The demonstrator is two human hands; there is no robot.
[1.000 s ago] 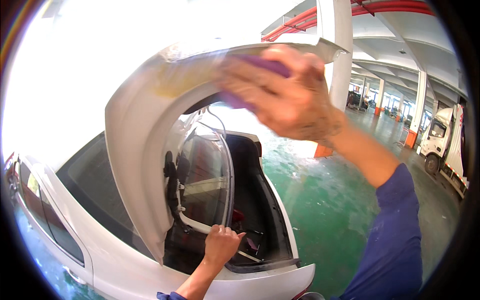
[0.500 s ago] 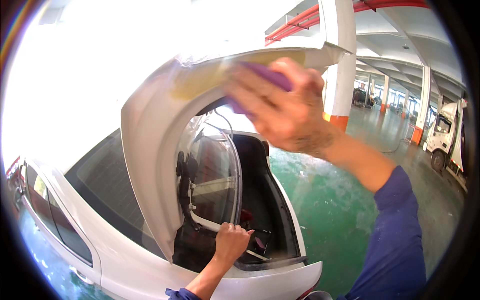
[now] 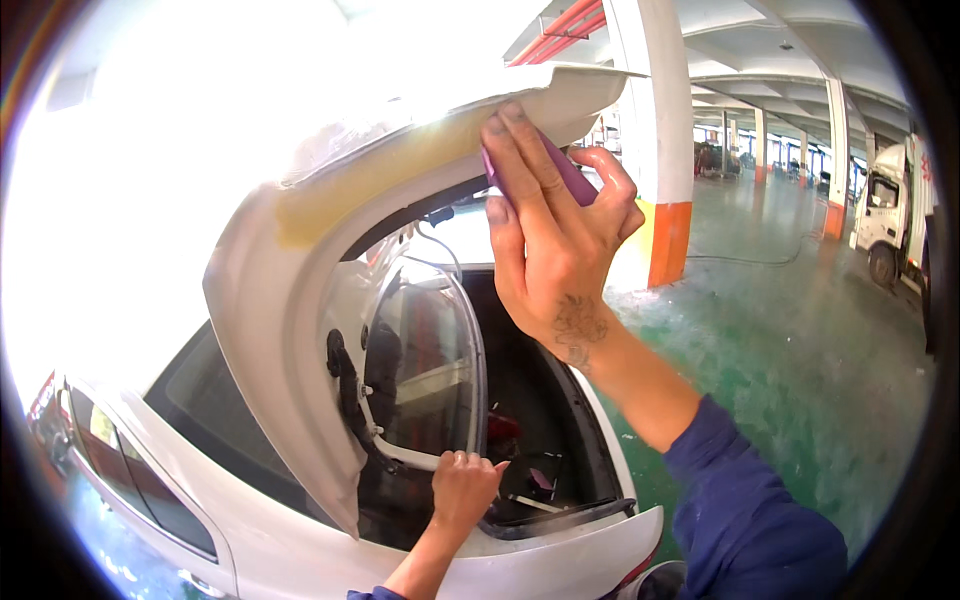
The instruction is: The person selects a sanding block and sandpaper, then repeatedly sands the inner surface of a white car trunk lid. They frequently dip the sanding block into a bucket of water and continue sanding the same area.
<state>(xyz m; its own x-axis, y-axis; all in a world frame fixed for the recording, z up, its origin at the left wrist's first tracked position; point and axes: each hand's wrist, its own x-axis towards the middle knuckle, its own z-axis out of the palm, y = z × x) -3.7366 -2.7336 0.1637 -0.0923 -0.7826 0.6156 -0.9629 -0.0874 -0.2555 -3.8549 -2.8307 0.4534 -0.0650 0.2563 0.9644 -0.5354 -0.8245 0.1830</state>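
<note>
Purple sheet (image 3: 568, 174), white trunk lid (image 3: 270, 290), yellow patch (image 3: 375, 180)

Grn. floor (image 3: 735, 320), shiny & patchy, w/ dk. cable (image 3: 760, 263) on it. White pillar (image 3: 655, 130) w/ orange base (image 3: 670, 245), similar ones beyond; red pipes (image 3: 562, 35) below white clg. (image 3: 745, 45). V. bright glare (image 3: 170, 130) upper L, white truck (image 3: 888, 220) at R edge.

The bare, tattooed right hand (image 3: 560, 250) and its flat purple pad (image 3: 570, 172) have moved along the raised, curved, pale trunk lid (image 3: 285, 320) toward its narrow right end. The fingers (image 3: 533, 160), blurred and pointing left before, now show sharply and point upward. More of the left stretch of the long matte-yellow patch (image 3: 365, 195) is uncovered. The navy-blue right sleeve (image 3: 740, 500) sits lower.
</note>
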